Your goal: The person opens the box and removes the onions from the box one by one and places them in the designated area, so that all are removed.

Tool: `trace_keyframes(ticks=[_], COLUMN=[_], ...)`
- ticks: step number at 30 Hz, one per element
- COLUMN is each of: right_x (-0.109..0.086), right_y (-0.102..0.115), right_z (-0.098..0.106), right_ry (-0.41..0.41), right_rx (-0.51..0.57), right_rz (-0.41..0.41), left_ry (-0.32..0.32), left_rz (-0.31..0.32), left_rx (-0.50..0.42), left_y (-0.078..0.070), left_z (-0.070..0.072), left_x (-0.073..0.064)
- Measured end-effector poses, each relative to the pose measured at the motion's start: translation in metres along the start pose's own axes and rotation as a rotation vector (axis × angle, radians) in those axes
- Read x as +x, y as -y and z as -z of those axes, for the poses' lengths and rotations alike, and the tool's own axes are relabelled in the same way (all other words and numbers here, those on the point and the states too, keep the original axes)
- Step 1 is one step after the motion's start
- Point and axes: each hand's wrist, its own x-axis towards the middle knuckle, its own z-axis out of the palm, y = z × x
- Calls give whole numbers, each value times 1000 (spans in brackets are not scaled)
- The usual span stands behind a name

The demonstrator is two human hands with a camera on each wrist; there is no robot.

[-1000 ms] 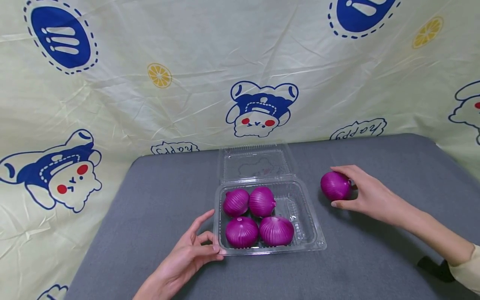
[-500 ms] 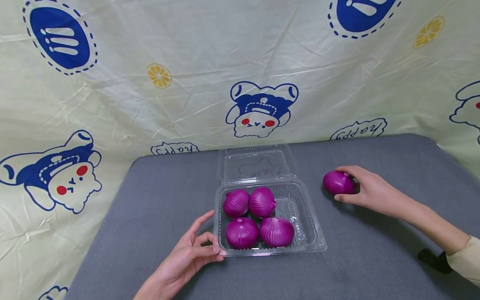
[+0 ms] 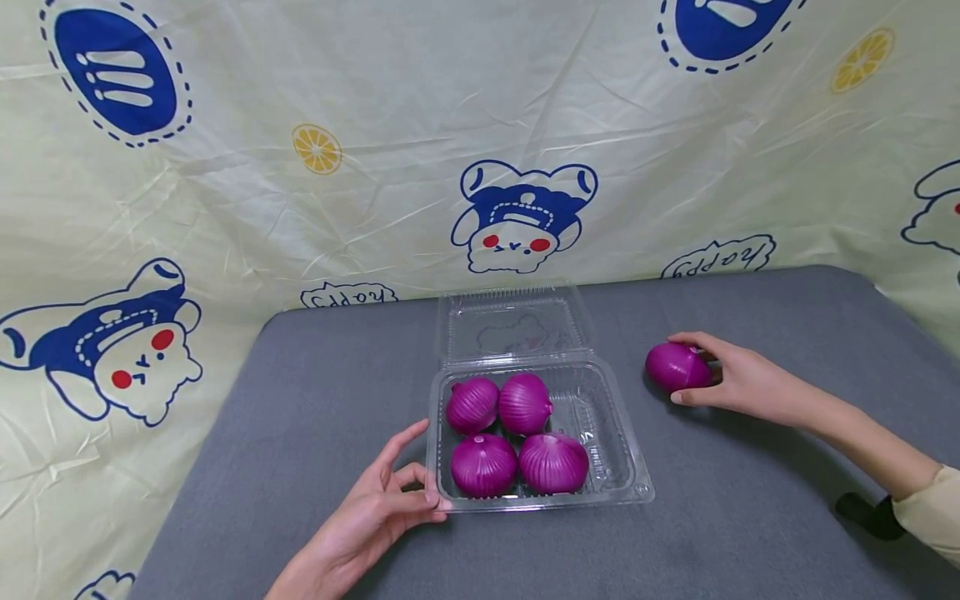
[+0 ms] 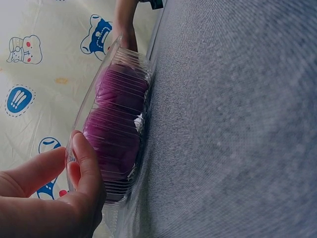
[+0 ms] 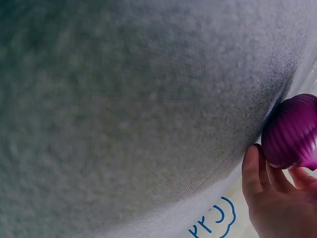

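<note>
Four onions (image 3: 483, 467) already sit in the clear container (image 3: 624, 433) — lid (image 3: 517, 329) laid back, rim pinched by the left hand (image 3: 375, 508) — while one more onion (image 3: 675, 367) is outside, to its right, held in the curled fingers (image 3: 701, 340) of the right hand (image 3: 750, 387).

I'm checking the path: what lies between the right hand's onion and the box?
In the head view, only bare grey cloth lies between onion and box.
</note>
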Motion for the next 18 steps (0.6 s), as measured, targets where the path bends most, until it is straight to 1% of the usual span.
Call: trace_keyframes(ticks=[12,18], right_x=[-4,-8], right_y=[3,4], right_z=[2,1], right_ry=[-3,-24], right_rx=[-16,-51], right_rz=[29,71], left_ry=[-9,-5], left_rz=[10,5], left_rx=[-5,-4], left_y=[0,0], left_z=[0,0], left_x=[0,0])
